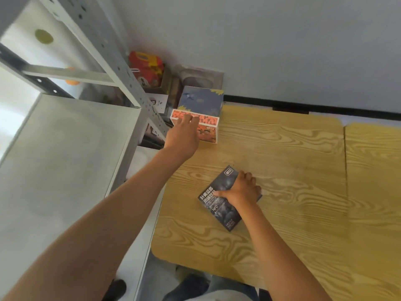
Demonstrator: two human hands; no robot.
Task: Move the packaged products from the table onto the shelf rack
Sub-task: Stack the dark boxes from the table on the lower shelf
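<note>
- Head view caught the pick-up step: right hand (240, 190) curled its grip round the dark box (219, 203) mid-worktop (303, 170); left hand (183, 135) reached, fingers straight, onto the orange box (208, 127) at the far left corner
- Next, I judged, lifting both toward the shelf rack (65, 159)

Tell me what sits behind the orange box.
A dark blue box stands right behind the orange box, against the wall. The left hand covers the orange box's near left part; the blue box's base is hidden.
</note>
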